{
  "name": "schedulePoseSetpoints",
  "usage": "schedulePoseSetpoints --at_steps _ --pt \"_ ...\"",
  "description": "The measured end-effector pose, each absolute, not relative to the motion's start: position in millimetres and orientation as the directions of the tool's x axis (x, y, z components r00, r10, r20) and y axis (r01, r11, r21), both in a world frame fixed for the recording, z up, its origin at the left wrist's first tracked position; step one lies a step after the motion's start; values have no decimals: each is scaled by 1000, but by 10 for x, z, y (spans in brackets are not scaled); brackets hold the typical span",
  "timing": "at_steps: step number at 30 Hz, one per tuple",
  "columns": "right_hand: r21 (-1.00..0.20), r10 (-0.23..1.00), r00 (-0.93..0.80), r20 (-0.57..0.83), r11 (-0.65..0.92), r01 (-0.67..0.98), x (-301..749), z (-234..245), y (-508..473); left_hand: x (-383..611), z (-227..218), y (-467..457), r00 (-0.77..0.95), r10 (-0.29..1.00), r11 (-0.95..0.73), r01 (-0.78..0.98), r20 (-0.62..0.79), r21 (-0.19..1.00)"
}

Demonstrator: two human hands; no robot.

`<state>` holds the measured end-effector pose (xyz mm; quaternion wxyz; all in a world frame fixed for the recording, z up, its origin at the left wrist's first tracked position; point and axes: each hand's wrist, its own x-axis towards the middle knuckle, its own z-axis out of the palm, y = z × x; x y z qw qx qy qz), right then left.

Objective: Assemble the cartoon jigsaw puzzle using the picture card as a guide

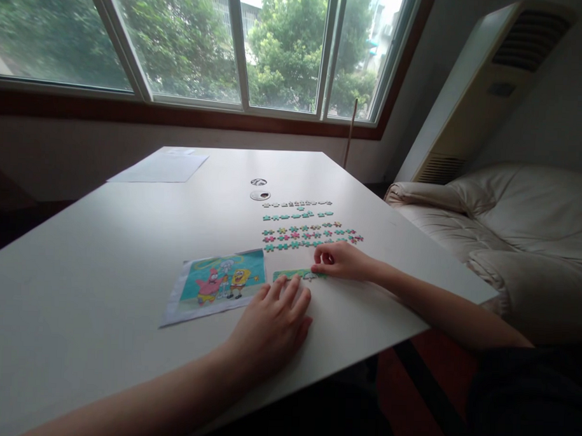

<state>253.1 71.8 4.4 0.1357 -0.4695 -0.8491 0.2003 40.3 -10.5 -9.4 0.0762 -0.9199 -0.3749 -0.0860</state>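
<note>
My left hand [275,313] lies on the white table with its fingers spread. Its fingertips touch the lower edge of a joined strip of jigsaw puzzle [289,274], partly covering it. At the strip's right end, my right hand [340,260] is closed in a pinch, thumb and index fingertips close to the joined pieces. Whatever sits between those fingertips is too small and hidden to make out. Loose jigsaw pieces [295,235] lie in several rows just beyond my hands. Left of the strip is a printed cartoon picture sheet [229,281].
Two small round discs [260,196] lie beyond the rows on the white table [102,288]. Sheets of paper [159,167] rest at the far left. A cream sofa [534,214] stands to the right, with windows [282,52] behind the table.
</note>
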Motion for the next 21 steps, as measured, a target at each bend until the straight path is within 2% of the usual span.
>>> schedulePoseSetpoints --at_steps 11,17,21 --pt "-484 850 -526 38 476 734 2547 29 741 424 -44 -184 619 758 -602 785 205 -147" --pt "-517 751 -660 -11 560 647 2686 171 784 418 -45 -174 621 757 -603 784 205 -150" --pt "-548 717 -695 -45 564 617 2716 212 791 419 -31 -180 624 756 -602 782 199 -163"
